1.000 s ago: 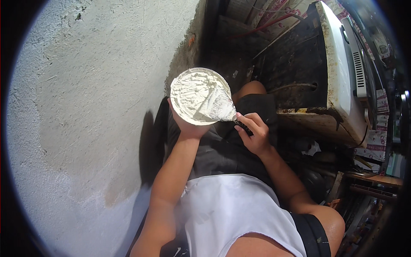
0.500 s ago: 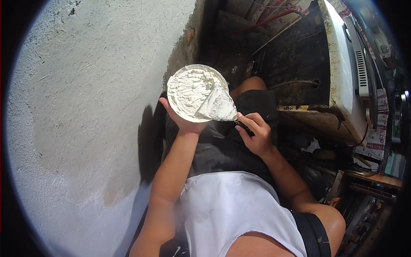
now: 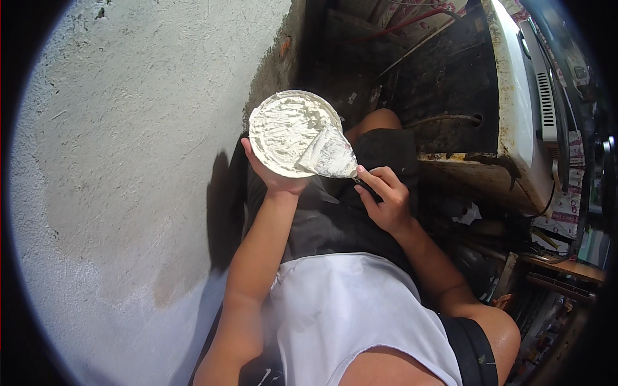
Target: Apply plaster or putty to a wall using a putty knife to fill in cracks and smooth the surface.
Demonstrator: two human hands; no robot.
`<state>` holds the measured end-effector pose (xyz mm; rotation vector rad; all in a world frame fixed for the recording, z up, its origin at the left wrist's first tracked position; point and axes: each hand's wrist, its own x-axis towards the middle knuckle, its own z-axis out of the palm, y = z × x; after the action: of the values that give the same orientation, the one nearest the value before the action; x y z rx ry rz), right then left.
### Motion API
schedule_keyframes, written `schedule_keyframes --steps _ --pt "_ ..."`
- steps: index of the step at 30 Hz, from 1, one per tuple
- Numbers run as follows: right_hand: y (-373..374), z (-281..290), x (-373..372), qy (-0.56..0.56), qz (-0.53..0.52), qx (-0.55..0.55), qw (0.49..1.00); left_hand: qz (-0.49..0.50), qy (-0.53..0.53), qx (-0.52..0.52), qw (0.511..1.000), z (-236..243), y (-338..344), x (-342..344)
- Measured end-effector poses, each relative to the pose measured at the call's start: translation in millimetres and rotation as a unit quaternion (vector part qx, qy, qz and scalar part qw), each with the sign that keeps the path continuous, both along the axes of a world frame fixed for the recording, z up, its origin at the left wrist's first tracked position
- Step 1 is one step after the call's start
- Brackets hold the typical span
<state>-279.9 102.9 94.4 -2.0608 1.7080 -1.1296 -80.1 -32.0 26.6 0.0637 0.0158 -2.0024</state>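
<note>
My left hand (image 3: 278, 177) holds a round tub (image 3: 256, 143) from its left and underside, with the fingers beneath mostly hidden. Thick white paste (image 3: 283, 122), ridged on top, fills the tub. In my right hand (image 3: 388, 196) is the dark handle of a putty knife (image 3: 330, 154), its index finger stretched along the handle toward the blade. The wide blade, smeared with white paste, lies over the right near part of the tub and reaches past its rim. I cannot tell how deep its edge sits in the paste.
A rough plastered wall (image 3: 141, 148) rises close on the left. To the right stands a rusty white appliance (image 3: 515, 116) with a dark panel (image 3: 450, 96). Below it is clutter with a wooden board (image 3: 560, 267). My legs in dark shorts (image 3: 335, 219) are under the tub.
The tub has risen slightly and moved a little left in the picture. The putty knife's blade stays over its right near part, with both hands keeping their hold.
</note>
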Motion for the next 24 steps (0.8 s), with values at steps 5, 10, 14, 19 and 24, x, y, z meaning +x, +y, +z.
schedule_keyframes --steps 5,10,14,19,24 --pt "2.9 3.1 -0.3 0.007 -0.002 0.002 1.000 -0.006 -0.012 0.003 1.000 -1.8 0.5 0.8" --pt "5.3 6.7 -2.2 -0.001 -0.001 0.011 1.000 -0.005 -0.001 0.002 1.000 -3.8 0.0 1.6" --pt "7.8 11.0 -5.1 0.014 -0.001 0.019 1.000 0.006 -0.044 0.020 0.999 -3.1 0.7 3.8" --pt "8.5 17.1 -9.8 0.017 0.007 0.033 0.999 0.009 -0.060 0.029 0.998 -2.3 0.7 3.2" --pt "9.5 23.3 -13.4 0.023 0.012 0.044 0.999 0.011 -0.066 0.032 0.997 -1.6 1.0 3.1"
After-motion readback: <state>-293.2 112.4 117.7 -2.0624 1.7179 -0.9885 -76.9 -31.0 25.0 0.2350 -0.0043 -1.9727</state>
